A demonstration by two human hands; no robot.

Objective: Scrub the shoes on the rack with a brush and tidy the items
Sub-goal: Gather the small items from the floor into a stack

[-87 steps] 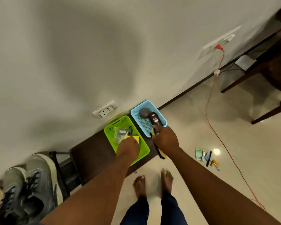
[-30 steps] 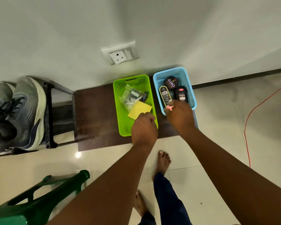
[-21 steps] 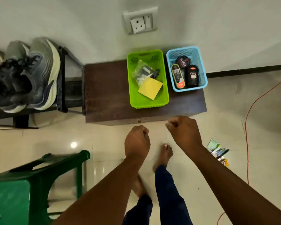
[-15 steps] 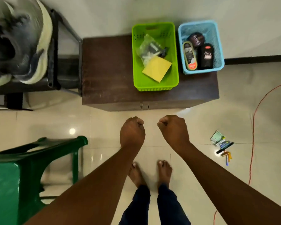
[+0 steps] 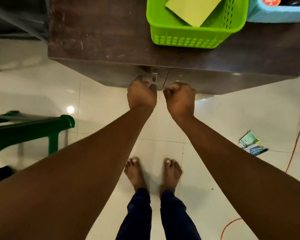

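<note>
Both hands hang in front of the dark table (image 5: pixel 100 32), held low near its front edge. The left hand (image 5: pixel 141 96) is curled just by the small metal handle (image 5: pixel 154 77); I cannot tell if it grips it. The right hand (image 5: pixel 179 97) is a closed fist holding nothing. I think a door gets pulled next. Two baskets sit up top so things stay tidy: one green basket (image 5: pixel 185 38) with one yellow pad (image 5: pixel 194 9), one blue basket (image 5: pixel 275 13) (mostly cut off). No shoes or brush show here.
</note>
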